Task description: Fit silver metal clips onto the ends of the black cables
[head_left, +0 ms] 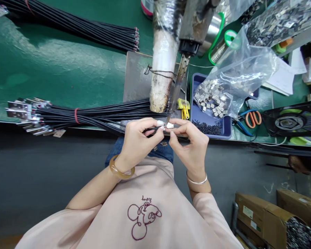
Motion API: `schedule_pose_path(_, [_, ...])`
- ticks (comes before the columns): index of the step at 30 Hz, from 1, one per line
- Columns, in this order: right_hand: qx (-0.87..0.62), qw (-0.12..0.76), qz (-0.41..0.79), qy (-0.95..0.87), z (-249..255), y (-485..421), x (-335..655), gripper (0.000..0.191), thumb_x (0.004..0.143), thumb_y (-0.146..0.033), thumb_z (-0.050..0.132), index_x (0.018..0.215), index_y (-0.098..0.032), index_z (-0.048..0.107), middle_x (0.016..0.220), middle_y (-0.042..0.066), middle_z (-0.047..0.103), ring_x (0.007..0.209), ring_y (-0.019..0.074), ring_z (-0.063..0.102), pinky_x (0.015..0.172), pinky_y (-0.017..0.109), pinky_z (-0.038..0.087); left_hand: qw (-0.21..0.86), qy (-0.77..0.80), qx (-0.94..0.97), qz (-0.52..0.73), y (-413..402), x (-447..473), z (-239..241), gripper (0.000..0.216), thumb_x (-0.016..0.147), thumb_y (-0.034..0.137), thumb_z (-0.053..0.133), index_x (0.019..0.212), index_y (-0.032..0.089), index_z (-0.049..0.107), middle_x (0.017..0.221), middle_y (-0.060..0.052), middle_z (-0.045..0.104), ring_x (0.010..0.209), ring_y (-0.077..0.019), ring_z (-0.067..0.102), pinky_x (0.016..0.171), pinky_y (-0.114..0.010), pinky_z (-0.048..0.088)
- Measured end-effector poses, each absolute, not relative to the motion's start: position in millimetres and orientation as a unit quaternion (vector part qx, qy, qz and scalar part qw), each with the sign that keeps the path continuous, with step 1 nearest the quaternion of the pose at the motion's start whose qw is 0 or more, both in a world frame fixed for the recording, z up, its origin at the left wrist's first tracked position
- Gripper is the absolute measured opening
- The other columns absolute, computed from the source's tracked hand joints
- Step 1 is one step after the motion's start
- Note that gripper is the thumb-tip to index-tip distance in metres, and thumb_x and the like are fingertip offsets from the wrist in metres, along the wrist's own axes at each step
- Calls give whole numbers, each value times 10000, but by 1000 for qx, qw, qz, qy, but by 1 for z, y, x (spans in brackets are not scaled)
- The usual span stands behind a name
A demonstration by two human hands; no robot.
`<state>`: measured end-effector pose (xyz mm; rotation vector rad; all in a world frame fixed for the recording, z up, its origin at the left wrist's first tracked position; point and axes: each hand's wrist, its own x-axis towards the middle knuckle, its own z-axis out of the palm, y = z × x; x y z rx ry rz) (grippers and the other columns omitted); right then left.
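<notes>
My left hand pinches the end of a thin black cable at the bench's front edge. Its fingertips carry white tape. My right hand pinches a small metal terminal against that cable end. Both sit right under the tip of a soldering iron that hangs from a wrapped holder. A bundle of black cables with metal terminals on its left ends lies just left of my hands, bound by a red band.
A blue tray holds a plastic bag of metal terminals and small black pieces. Solder spools, orange-handled pliers and a small fan stand to the right. Another cable bundle lies far back. Cardboard boxes sit on the floor.
</notes>
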<state>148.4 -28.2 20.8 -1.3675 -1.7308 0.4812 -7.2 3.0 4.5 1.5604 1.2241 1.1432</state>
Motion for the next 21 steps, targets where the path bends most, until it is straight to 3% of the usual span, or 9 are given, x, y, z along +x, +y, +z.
schedule_pose_path(14, [-549, 416, 182, -702, 21, -30, 150, 128, 871, -113, 629, 828, -231, 600, 1057, 36, 769, 922, 160, 760, 781, 297, 642, 424, 476, 632, 442, 4, -7, 5, 131, 784, 132, 626, 708, 134, 733, 638, -7, 654, 555, -79, 506, 471, -174, 384])
schedule_pose_path(21, [-535, 438, 183, -699, 23, -27, 147, 141, 869, -100, 636, 831, -232, 601, 983, 27, 772, 936, 171, 766, 766, 294, 638, 411, 492, 614, 461, 3, -7, 7, 105, 766, 136, 645, 747, 127, 747, 662, -13, 678, 555, -79, 530, 473, -166, 408])
